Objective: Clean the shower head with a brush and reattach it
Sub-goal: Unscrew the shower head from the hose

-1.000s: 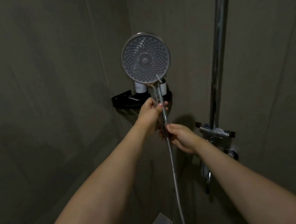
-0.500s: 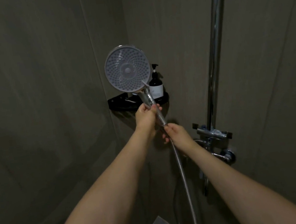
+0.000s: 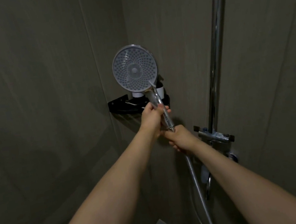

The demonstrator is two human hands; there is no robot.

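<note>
A round shower head with a grey nozzle face points toward me, held up in front of the corner of the shower. My left hand grips its chrome handle around the middle. My right hand is closed around the lower end of the handle, where the metal hose joins it. The hose hangs down from my right hand toward the floor. No brush is in sight.
A black corner shelf with bottles sits behind the shower head. A chrome riser rail runs up the right wall from the mixer valve. Dark tiled walls close in on the left and behind.
The shower head first tilted left and dropped, then came back up a little to the right. My right hand has closed more tightly on the hose joint.
</note>
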